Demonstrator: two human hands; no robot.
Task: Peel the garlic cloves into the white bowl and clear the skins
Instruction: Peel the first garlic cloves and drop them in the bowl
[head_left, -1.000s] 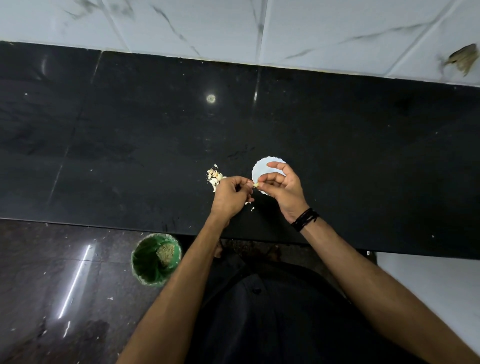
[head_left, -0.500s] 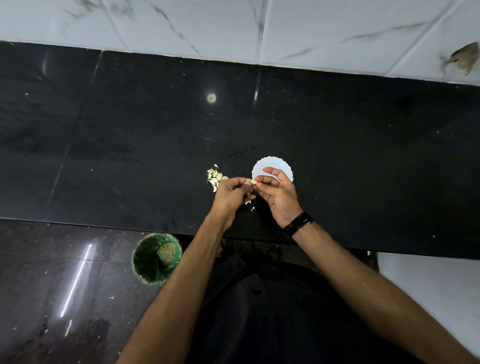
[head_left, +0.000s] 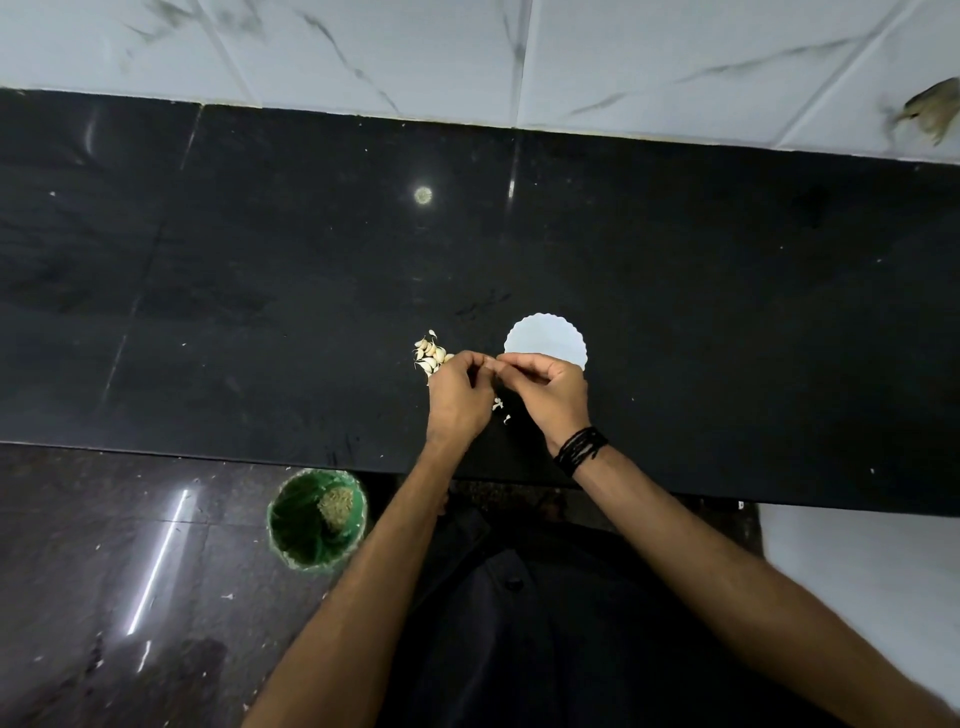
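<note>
1. a garlic clove is worked between the 2 hands where their fingertips meet, just in front of the near rim of the white bowl (head_left: 545, 340); the clove itself is hidden by the fingers, so its state of peeling cannot be told.
2. the left hand (head_left: 457, 395) has its fingers curled inward with the tips pressed toward the right hand's; what exactly it pinches is too small to see.
3. the right hand (head_left: 550, 392) is likewise curled, its fingers and thumb drawn together at the meeting point, and its knuckles cover the bowl's near edge. a black thread band (head_left: 579, 449) wraps that wrist.
4. the white bowl has a scalloped rim and sits on the black countertop (head_left: 260, 286); the visible part of its inside looks plain white.
5. a small pile of unpeeled garlic cloves (head_left: 430, 353) lies on the counter just to the left of the left hand, touching or nearly touching its knuckles, and apart from the bowl.
6. a few pale scraps of skin (head_left: 500, 404) lie on the counter beneath the gap between the 2 hands.
7. below the counter's front edge, on the dark glossy floor (head_left: 104, 571), stands a green bin (head_left: 317, 519) with a brownish heap inside; pale flecks are scattered on the floor around it.
8. behind the counter rises a wall of pale marbled tiles (head_left: 467, 52), with a brownish smudge near the upper right corner.
</note>
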